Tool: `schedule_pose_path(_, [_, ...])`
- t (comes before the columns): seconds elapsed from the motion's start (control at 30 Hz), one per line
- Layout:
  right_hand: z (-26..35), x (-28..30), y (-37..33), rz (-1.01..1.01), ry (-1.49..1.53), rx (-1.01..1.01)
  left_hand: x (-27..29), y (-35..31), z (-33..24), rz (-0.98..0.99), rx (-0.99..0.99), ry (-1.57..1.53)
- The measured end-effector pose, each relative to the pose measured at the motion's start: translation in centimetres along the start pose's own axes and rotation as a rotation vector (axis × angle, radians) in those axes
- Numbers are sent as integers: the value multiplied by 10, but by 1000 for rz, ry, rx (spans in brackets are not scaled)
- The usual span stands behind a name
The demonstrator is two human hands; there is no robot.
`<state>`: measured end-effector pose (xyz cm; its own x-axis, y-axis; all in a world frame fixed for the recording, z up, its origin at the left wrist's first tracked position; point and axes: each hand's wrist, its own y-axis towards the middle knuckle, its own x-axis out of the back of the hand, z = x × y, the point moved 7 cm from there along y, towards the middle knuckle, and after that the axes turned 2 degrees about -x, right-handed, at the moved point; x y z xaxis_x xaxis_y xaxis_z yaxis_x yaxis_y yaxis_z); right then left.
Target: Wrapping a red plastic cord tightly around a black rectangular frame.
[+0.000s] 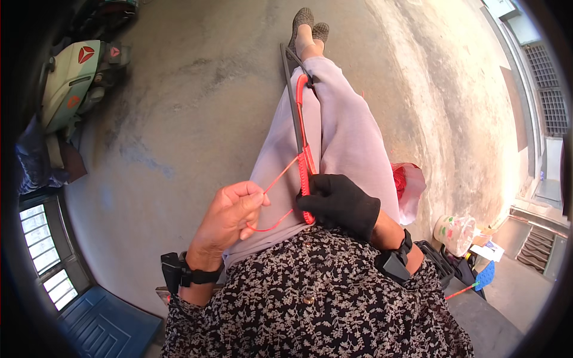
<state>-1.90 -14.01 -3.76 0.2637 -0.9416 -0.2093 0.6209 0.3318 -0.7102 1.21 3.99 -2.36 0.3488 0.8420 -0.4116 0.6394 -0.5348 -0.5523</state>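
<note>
Your lap (352,137), in lilac trousers, bears a dark frame (287,77) partly wrapped in red, laid lengthwise. Beneath spreads a stained grey concrete floor (197,107), where your dark shoes (303,18) rest beyond the lap, a pale green scooter (68,86) stands well to its left, and a bag with red contents (412,201) sits just to its right.

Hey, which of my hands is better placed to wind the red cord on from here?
Probably your left hand: its bare thumb and finger pinch the red cord, out to the side. Your gloved right hand seems better placed to steady the red-wrapped section it is gripping.
</note>
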Motion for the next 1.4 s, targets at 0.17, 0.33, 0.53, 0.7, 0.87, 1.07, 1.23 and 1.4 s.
schedule_pose_path(0.17, [35, 23, -19, -331, -128, 325, -29, 2, -25, 101, -132, -320])
schedule_pose_path(0.33, [60, 0, -33, -187, -500, 699, -51, 17, -38, 106, -152, -11])
schedule_pose_path(0.53, [35, 28, -45, -113, -185, 418, -9, 44, -26, -111, -305, 320])
schedule_pose_path(0.7, [9, 44, -69, -103, -102, 435, -45, 79, 4, 167, -160, -43])
schedule_pose_path(0.87, [-2, 49, -97, -121, 54, 437, -50, 84, 12, 309, -86, -385])
schedule_pose_path(1.07, [9, 50, -129, -174, 196, 608, -71, 56, -7, 426, -171, -202])
schedule_pose_path(1.23, [37, 42, -171, -306, -353, 992, -96, 57, -10, 685, -188, 28])
schedule_pose_path(1.4, [14, 51, -185, -21, 512, 1079, -143, 55, -21, 778, -84, 123])
